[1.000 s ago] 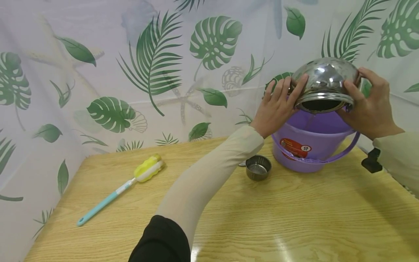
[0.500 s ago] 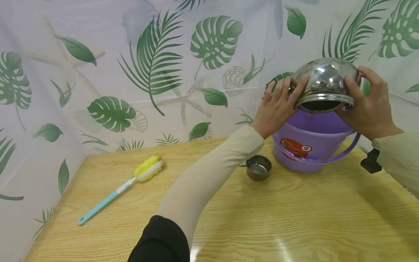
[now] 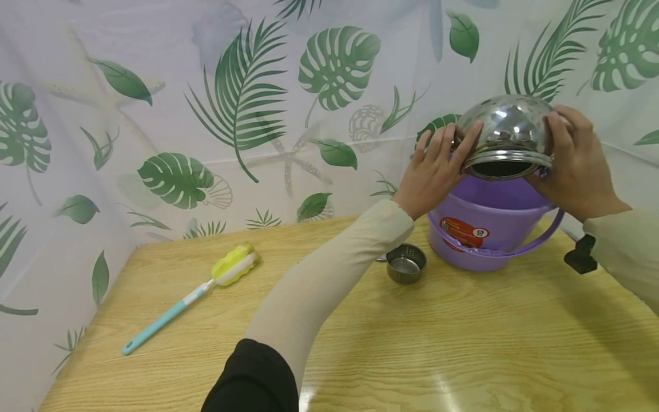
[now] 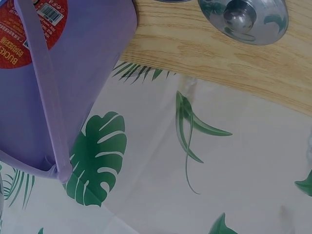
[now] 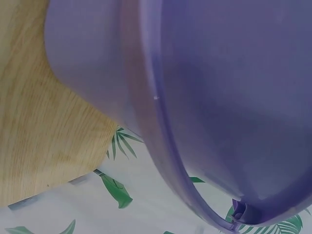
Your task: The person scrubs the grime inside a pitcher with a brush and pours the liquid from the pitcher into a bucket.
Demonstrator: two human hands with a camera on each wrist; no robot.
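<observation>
A round, shiny stainless steel pot (image 3: 507, 123) hangs mouth down above a purple bucket (image 3: 484, 226). My left hand (image 3: 432, 163) holds the pot's left side, fingers spread up along its wall. Around the right side my right hand (image 3: 579, 163) grips it, fingers over the wall and thumb low near the rim. The mouth looks dark inside and faces the bucket's opening. In the right wrist view the bucket's rim (image 5: 151, 97) fills much of the picture; neither wrist view shows the pot's mouth.
A small perforated metal strainer cup (image 3: 406, 263) stands left of the bucket. Beside it lies a metal lid with a knob (image 4: 239, 17), mostly hidden by my left forearm in the head view. A yellow sponge brush (image 3: 234, 264) with a blue handle lies at the table's left.
The pot has tipped slightly and shifted a little left. My right fingers have moved over its wall. A thin trickle under the rim, seen earlier, no longer shows.
</observation>
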